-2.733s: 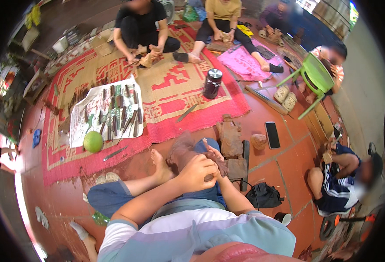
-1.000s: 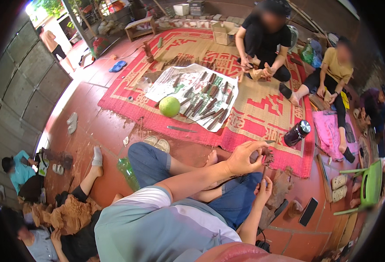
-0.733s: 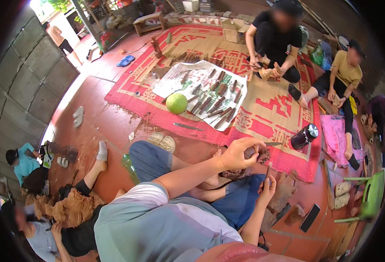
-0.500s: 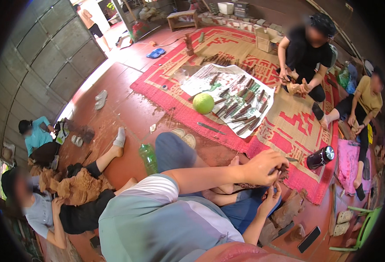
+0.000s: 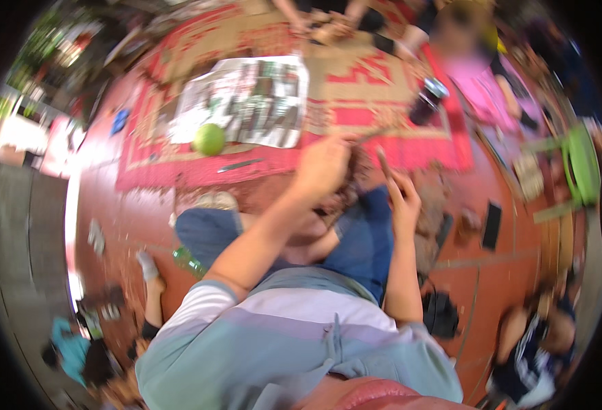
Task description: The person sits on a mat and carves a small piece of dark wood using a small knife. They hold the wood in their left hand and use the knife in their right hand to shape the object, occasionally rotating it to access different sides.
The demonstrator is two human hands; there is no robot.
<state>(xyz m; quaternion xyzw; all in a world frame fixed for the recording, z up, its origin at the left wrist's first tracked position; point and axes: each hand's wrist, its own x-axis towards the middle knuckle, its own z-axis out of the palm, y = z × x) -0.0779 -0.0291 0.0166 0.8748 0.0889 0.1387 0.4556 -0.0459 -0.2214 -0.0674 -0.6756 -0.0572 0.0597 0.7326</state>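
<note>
Swung rightward since the earlier frame, view now blurred, left hand [image 5: 325,164] curled over a small dark object [image 5: 356,171] above the knees, right hand [image 5: 403,198] pinching a thin stick [image 5: 383,162] beside it, grip details unclear, green ball [image 5: 209,139] on newspaper [image 5: 246,102] on red mat [image 5: 383,89] beyond.

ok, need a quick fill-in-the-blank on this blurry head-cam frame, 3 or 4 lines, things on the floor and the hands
1. The round ball at the edge of the spread newspaper is ____ in colour.
2. The newspaper lies on a patterned ____ mat.
3. The flat black phone lies on the floor to the person's ____ side.
4. The left hand and right hand are raised above the knees in ____ trousers.

Missing words: green; red; right; blue
</note>
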